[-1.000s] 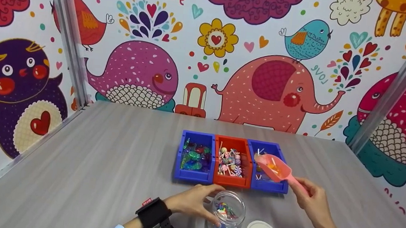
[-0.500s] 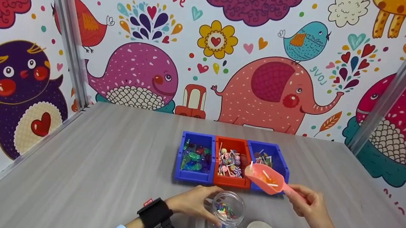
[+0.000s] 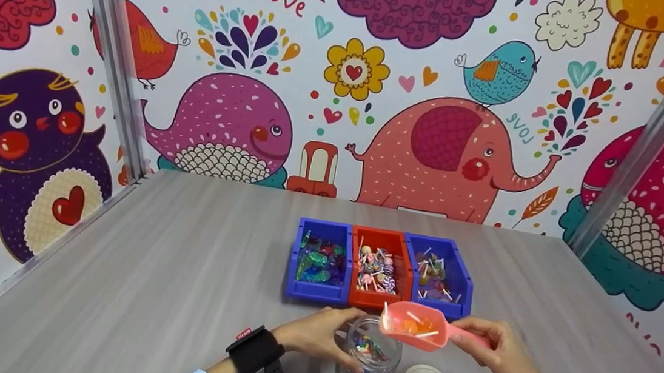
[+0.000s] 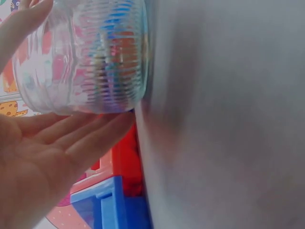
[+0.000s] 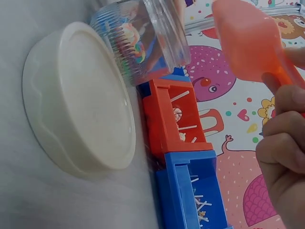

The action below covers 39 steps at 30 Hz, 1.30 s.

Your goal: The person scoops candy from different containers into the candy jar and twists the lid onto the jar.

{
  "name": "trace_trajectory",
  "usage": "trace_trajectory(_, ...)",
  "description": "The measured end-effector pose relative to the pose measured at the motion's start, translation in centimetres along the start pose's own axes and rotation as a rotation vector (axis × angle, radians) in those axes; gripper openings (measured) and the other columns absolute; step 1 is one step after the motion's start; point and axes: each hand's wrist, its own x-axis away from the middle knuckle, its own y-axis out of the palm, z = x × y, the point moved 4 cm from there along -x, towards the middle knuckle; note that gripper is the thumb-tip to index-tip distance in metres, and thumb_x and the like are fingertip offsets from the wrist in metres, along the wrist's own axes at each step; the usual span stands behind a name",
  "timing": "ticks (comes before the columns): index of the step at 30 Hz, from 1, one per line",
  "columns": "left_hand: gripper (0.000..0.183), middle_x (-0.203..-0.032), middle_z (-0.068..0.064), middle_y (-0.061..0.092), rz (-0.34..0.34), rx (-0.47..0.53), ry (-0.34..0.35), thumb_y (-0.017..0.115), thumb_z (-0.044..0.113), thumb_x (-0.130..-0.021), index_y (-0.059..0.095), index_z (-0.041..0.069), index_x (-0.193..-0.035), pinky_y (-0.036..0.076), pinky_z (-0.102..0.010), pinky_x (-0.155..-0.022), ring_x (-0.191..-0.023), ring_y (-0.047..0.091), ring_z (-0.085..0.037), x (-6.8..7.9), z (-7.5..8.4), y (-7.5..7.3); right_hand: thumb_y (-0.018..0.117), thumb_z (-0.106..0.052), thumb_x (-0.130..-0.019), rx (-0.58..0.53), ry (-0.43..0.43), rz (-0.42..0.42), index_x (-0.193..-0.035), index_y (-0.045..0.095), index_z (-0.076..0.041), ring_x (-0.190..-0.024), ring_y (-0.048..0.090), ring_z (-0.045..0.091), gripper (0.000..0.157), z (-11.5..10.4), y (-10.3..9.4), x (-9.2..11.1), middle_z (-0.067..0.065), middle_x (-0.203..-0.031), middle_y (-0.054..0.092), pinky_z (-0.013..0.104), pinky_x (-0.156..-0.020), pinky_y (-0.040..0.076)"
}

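My right hand (image 3: 490,348) grips the handle of a pink scoop (image 3: 427,331), which carries orange candies with white sticks. The scoop's front edge hangs over the mouth of a clear jar (image 3: 373,361). Colourful candies lie inside the jar, which stands upright on the table. Around the jar's far left side, my left hand (image 3: 318,334) holds it between thumb and fingers. In the left wrist view, the fingers (image 4: 90,136) lie along the jar's wall. A white round lid (image 5: 95,100) lies on the table beside the jar.
Behind the jar stand three joined bins: a blue bin (image 3: 319,292) with shiny green, blue and red pieces, a red bin (image 3: 377,300) with lollipops, and another blue bin (image 3: 461,284) with stick candies. A patterned wall (image 3: 346,169) closes off the table's back.
My right hand has brought the loaded scoop from above the right blue bin, toward me and left, to the jar's mouth. The left hand stays on the jar.
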Motion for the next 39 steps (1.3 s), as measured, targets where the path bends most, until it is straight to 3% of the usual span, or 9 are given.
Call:
trace_trajectory(5,0.067,-0.113,0.002,0.058,0.007,-0.009,0.009,0.078,0.026,-0.067,0.047,0.009,-0.124,0.039,-0.021,-0.088,-0.098,0.055,-0.006,0.0,-0.1,0.0,0.052,-0.005,-0.088,-0.011,-0.070,-0.079,-0.099,0.061,0.010,-0.049,0.042,0.010,0.021,-0.2,0.4,-0.2,0.004,-0.064,0.053,0.017,-0.043,0.034)
trace_trajectory(9,0.068,-0.112,0.004,0.058,0.011,-0.041,0.002,0.077,0.028,-0.067,0.047,0.010,-0.125,0.036,-0.023,-0.090,-0.097,0.055,-0.005,0.0,-0.1,0.0,0.054,-0.008,-0.088,0.011,-0.062,-0.115,-0.099,0.062,0.009,-0.058,0.051,0.009,0.022,-0.3,0.5,-0.4,0.002,-0.080,0.064,0.017,-0.051,0.040)
trace_trajectory(18,0.068,-0.113,0.002,0.058,0.001,0.004,-0.015,0.078,0.026,-0.067,0.046,0.010,-0.125,0.039,-0.020,-0.086,-0.098,0.055,-0.007,0.0,-0.1,0.1,0.055,-0.008,-0.087,0.112,-0.115,-0.167,-0.099,0.065,0.004,-0.058,0.052,0.012,0.019,-1.2,0.3,-0.5,0.003,-0.079,0.064,0.017,-0.048,0.041)
trace_trajectory(25,0.070,-0.114,0.004,0.057,-0.002,-0.022,-0.032,0.077,0.030,-0.067,0.046,0.011,-0.126,0.037,-0.023,-0.089,-0.100,0.053,-0.006,0.0,-0.1,0.0,0.059,-0.014,-0.086,0.254,-0.108,-0.195,-0.097,0.066,0.002,-0.053,0.049,0.005,0.021,-2.5,0.0,-0.7,-0.002,-0.067,0.059,0.017,-0.045,0.039)
trace_trajectory(33,0.067,-0.113,0.000,0.058,-0.006,0.009,0.000,0.078,0.024,-0.067,0.047,0.008,-0.124,0.041,-0.018,-0.084,-0.099,0.055,-0.008,0.0,-0.1,0.1,0.060,-0.018,-0.084,0.363,-0.177,-0.209,-0.094,0.067,0.000,-0.047,0.043,0.000,0.022,-3.6,0.1,-0.8,-0.007,-0.058,0.051,0.016,-0.040,0.033)
trace_trajectory(39,0.066,-0.114,0.001,0.057,-0.020,0.020,0.002,0.078,0.024,-0.068,0.046,0.008,-0.124,0.041,-0.018,-0.084,-0.101,0.055,-0.009,-0.1,-0.2,0.1,0.060,-0.022,-0.084,0.397,-0.173,-0.214,-0.094,0.067,0.001,-0.048,0.043,-0.001,0.025,-4.0,0.1,-0.9,-0.007,-0.060,0.053,0.016,-0.041,0.034)
